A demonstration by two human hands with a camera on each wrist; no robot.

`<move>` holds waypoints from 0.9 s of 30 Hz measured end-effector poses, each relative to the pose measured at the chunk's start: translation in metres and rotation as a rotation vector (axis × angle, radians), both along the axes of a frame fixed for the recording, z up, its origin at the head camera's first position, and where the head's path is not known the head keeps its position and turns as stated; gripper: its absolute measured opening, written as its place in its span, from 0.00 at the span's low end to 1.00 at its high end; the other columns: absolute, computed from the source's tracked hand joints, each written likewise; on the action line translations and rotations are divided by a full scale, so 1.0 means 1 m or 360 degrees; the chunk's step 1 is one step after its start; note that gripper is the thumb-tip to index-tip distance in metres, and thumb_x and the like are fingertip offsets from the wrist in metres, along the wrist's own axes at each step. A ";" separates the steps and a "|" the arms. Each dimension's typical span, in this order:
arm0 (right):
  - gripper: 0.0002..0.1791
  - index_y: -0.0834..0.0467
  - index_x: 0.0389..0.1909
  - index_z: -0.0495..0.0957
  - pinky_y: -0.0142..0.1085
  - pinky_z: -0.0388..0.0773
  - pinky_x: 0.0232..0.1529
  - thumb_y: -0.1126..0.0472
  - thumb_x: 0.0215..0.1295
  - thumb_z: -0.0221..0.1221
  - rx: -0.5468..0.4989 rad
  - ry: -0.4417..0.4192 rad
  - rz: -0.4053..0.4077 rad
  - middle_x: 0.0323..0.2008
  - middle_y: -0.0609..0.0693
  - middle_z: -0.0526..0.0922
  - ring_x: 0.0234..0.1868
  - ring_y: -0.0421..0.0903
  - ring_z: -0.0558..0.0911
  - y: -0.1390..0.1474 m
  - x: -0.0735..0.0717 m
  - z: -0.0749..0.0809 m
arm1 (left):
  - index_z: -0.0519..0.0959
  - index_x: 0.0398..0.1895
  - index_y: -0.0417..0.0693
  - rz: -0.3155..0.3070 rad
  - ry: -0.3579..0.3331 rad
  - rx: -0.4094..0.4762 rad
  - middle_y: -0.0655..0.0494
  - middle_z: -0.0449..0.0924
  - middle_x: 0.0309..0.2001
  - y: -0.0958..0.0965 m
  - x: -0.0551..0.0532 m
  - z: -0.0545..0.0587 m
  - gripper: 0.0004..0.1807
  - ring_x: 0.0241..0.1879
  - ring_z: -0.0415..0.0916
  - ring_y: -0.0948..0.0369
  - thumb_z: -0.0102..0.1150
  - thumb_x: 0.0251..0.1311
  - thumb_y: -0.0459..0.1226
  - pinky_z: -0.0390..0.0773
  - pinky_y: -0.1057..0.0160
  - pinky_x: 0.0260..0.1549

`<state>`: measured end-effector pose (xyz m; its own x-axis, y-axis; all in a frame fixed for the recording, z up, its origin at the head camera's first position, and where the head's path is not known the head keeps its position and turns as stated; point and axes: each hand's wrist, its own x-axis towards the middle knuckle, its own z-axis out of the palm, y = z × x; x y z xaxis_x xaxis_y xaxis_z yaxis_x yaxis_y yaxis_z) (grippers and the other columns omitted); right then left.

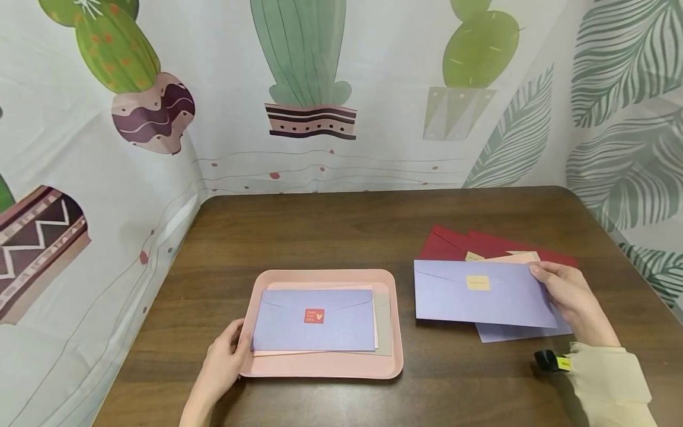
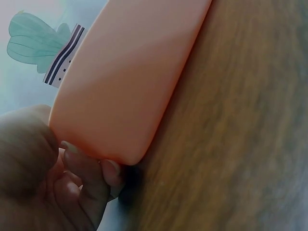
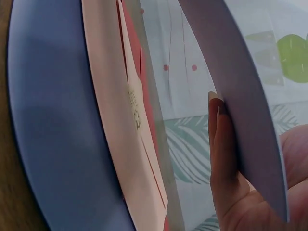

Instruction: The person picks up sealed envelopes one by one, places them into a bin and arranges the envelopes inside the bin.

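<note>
Your left hand [image 1: 224, 356] grips the left rim of a pink tray [image 1: 320, 369], which sits flat on a brown wooden table [image 1: 320, 237], left of the pile. The left wrist view shows your fingers bent round the tray's edge.

Inside the tray lies a small stack. On top is a lilac envelope [image 1: 288, 335], flap side up, with a red sticker [image 1: 314, 316] bearing a white heart and small white lettering. A pale pink envelope [image 1: 376, 323] peeks out beneath it, and a grey envelope [image 1: 385, 323] shows along the right side.

Your right hand [image 1: 576, 293] pinches the right end of a second lilac envelope [image 1: 453, 302], fingers on one face and thumb side on the other. This envelope has a pale yellow sticker [image 1: 477, 283]. In the right wrist view it is raised and apart from the pile below.

That pile is on the right of the table: a lower lilac envelope [image 1: 523, 334] sticks out nearest you, a peach envelope [image 1: 514, 258] shows behind the raised one, and red envelopes [image 1: 445, 242] fan out at the far side. A cream sleeve [image 1: 608, 379] covers your right forearm, with a black object [image 1: 545, 361] beside the cuff. Around the table hangs a white cloth [image 1: 224, 71] printed with cacti and leaves.
</note>
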<state>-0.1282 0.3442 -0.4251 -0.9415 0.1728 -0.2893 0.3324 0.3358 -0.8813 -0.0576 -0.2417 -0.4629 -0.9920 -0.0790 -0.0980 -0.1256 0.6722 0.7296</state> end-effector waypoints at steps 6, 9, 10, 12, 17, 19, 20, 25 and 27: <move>0.32 0.77 0.64 0.58 0.32 0.70 0.31 0.53 0.75 0.45 0.0117 -0.0054 0.0044 0.29 0.29 0.71 0.30 0.32 0.70 -0.009 0.000 0.007 | 0.72 0.59 0.40 -0.0011 0.0009 -0.0010 0.36 0.80 0.52 0.000 0.000 0.000 0.17 0.46 0.82 0.47 0.47 0.71 0.36 0.81 0.57 0.40; 0.33 0.77 0.66 0.54 0.32 0.70 0.31 0.53 0.75 0.44 0.0139 -0.0061 0.0061 0.29 0.29 0.70 0.31 0.32 0.70 -0.012 0.001 0.010 | 0.72 0.58 0.40 -0.0011 0.0015 -0.0008 0.36 0.80 0.51 0.000 -0.001 0.000 0.16 0.46 0.82 0.48 0.47 0.71 0.36 0.80 0.58 0.40; 0.33 0.77 0.66 0.54 0.32 0.70 0.31 0.53 0.75 0.44 0.0139 -0.0060 0.0064 0.29 0.29 0.70 0.31 0.32 0.70 -0.013 0.001 0.011 | 0.72 0.58 0.40 -0.0013 0.0018 -0.0007 0.36 0.80 0.51 0.000 -0.001 0.000 0.16 0.46 0.82 0.48 0.47 0.71 0.36 0.80 0.58 0.40; 0.33 0.76 0.66 0.54 0.32 0.70 0.30 0.53 0.75 0.44 0.0129 -0.0050 0.0066 0.28 0.29 0.70 0.30 0.32 0.70 -0.015 0.001 0.012 | 0.72 0.59 0.40 -0.0015 0.0015 0.0001 0.36 0.80 0.51 0.000 -0.001 0.001 0.16 0.46 0.82 0.48 0.47 0.71 0.36 0.81 0.58 0.39; 0.26 0.72 0.60 0.63 0.32 0.66 0.25 0.54 0.74 0.46 0.0091 -0.0025 0.0058 0.21 0.33 0.68 0.23 0.34 0.67 -0.019 0.001 0.013 | 0.72 0.59 0.40 -0.0018 0.0007 0.0011 0.37 0.81 0.50 -0.001 -0.001 0.001 0.17 0.45 0.83 0.48 0.46 0.72 0.36 0.81 0.60 0.37; 0.20 0.66 0.55 0.68 0.32 0.64 0.23 0.54 0.74 0.47 0.0082 -0.0011 0.0058 0.18 0.35 0.66 0.20 0.35 0.64 -0.019 0.001 0.013 | 0.72 0.59 0.40 -0.0016 0.0008 0.0006 0.37 0.81 0.50 -0.001 -0.001 0.001 0.16 0.45 0.83 0.49 0.46 0.71 0.36 0.80 0.61 0.37; 0.19 0.65 0.54 0.68 0.33 0.63 0.22 0.54 0.74 0.47 0.0081 -0.0006 0.0065 0.18 0.35 0.66 0.19 0.35 0.64 -0.020 0.001 0.013 | 0.72 0.58 0.40 -0.0014 0.0008 0.0001 0.37 0.81 0.50 -0.001 -0.001 0.001 0.16 0.45 0.83 0.49 0.46 0.71 0.36 0.80 0.61 0.37; 0.26 0.73 0.61 0.63 0.33 0.62 0.22 0.55 0.75 0.46 0.0107 -0.0005 0.0091 0.18 0.36 0.64 0.19 0.36 0.63 -0.026 0.001 0.015 | 0.72 0.58 0.40 -0.0009 0.0006 -0.0008 0.38 0.81 0.49 0.000 0.000 0.001 0.16 0.45 0.83 0.50 0.46 0.71 0.35 0.80 0.62 0.37; 0.30 0.76 0.65 0.58 0.33 0.62 0.22 0.55 0.75 0.46 0.0116 -0.0015 0.0100 0.19 0.36 0.64 0.19 0.36 0.63 -0.030 0.002 0.017 | 0.72 0.58 0.39 -0.0007 0.0010 -0.0010 0.38 0.81 0.49 0.000 0.000 0.001 0.16 0.44 0.83 0.50 0.46 0.71 0.35 0.80 0.62 0.37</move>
